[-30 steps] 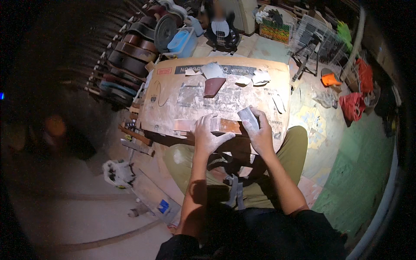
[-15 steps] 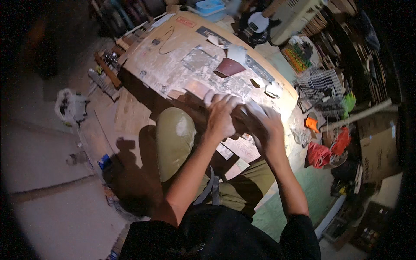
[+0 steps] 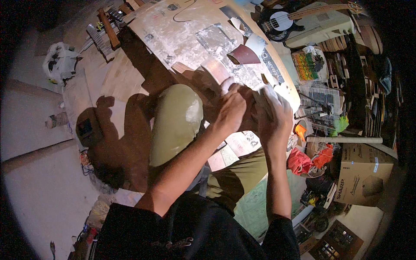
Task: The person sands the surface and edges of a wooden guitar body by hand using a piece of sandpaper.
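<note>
A wooden piece [image 3: 215, 70] with a flat, pale brown end is held over the near edge of the dusty board, in front of my raised knee. My left hand [image 3: 232, 107] is wrapped round it, and the pale end sticks out past its fingers. Close on the right, my right hand [image 3: 275, 108] curls its fingers over the piece's shadowed part. Whether something thin lies under those fingers is hidden. Just beyond the hands, a curved dark red-brown sheet of sandpaper [image 3: 244, 55] lies on the board beside torn pale sheets [image 3: 256, 43].
The dust-covered cardboard-topped board [image 3: 173, 37] stretches ahead. Wood strips and tools [image 3: 108, 29] lie at far left, near a white plastic bag [image 3: 59, 62]. On the right are a bass guitar [image 3: 281, 21], a wire rack [image 3: 320, 102], red cloth [image 3: 299, 160] and a cardboard box [image 3: 362, 175].
The whole view has shifted and turned, so more of the right side shows. Both hands stay on the wooden piece, close together; the right hand's fingers look more upright.
</note>
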Motion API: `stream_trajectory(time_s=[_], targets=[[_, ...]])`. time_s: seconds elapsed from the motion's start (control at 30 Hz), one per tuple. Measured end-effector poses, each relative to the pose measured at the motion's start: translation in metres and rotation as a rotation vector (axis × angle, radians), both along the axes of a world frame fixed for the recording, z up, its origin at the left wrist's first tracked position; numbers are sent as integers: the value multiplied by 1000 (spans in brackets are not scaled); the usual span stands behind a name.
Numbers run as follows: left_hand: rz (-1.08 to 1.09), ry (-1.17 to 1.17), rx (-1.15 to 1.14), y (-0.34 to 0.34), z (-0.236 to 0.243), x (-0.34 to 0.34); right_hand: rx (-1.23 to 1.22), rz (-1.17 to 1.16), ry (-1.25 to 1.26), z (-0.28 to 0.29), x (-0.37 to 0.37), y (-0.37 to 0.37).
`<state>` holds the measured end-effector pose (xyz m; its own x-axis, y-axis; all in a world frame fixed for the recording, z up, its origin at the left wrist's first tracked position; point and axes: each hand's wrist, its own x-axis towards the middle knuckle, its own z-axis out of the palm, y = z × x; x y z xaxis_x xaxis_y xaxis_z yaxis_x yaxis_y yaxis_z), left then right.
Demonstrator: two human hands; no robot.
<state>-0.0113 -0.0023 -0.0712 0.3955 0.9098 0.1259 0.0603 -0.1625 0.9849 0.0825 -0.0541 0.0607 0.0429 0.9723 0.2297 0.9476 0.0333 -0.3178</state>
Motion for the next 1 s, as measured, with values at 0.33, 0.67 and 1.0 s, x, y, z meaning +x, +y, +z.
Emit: stream_trajectory(time_s=[0.33,0.67,1.0], targets=[[63,120,148,1,14,-9,53,-60,-12,-9,-2,-29],[28,252,364,3,19,-15,32,-125,137,4,11,-76],[-68,448,479,8,26,-20,193,-100,137,-30,-5,-55]])
